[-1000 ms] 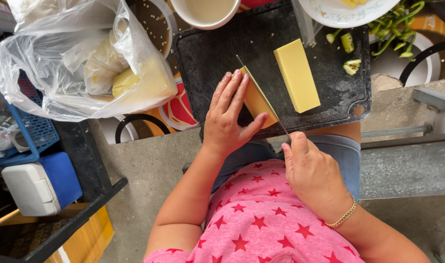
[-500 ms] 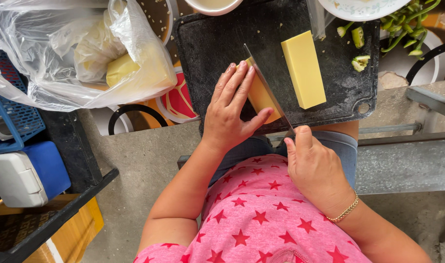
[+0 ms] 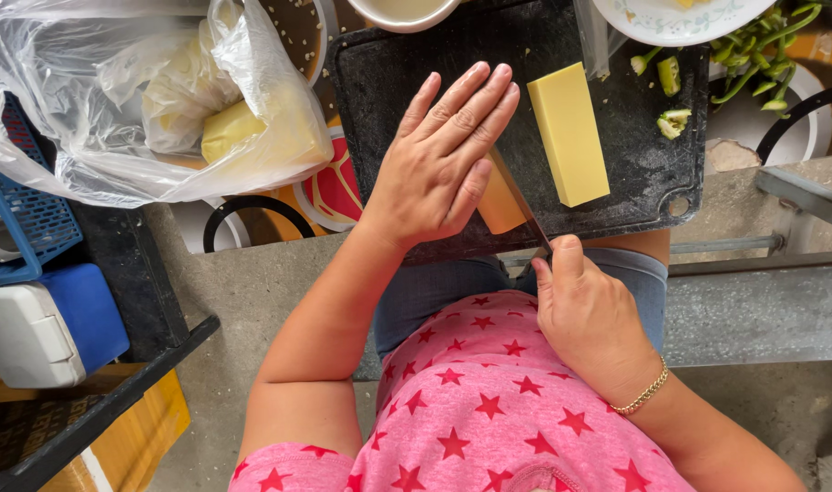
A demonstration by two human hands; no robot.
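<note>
Cheese block, orange-yellow: lies at the near edge of the black cutting board, mostly covered by the left hand.
Right hand: nearest item, closed in a fist round a knife handle that is hidden inside it, thumb on top; gold bracelet at the wrist.
Knife: thin blade runs from the right fist up along the right side of the orange-yellow block, touching it.
Left hand: open and flat, fingers together and stretched, pressing down on the block; grips nothing.
Pale yellow block: just beside, to the right on the same board, apart from the blade.
Green chilli pieces: at the board's far right corner.
Patterned plate: beyond the board, far right.
Clear plastic bag: far left, holding yellow lumps.
</note>
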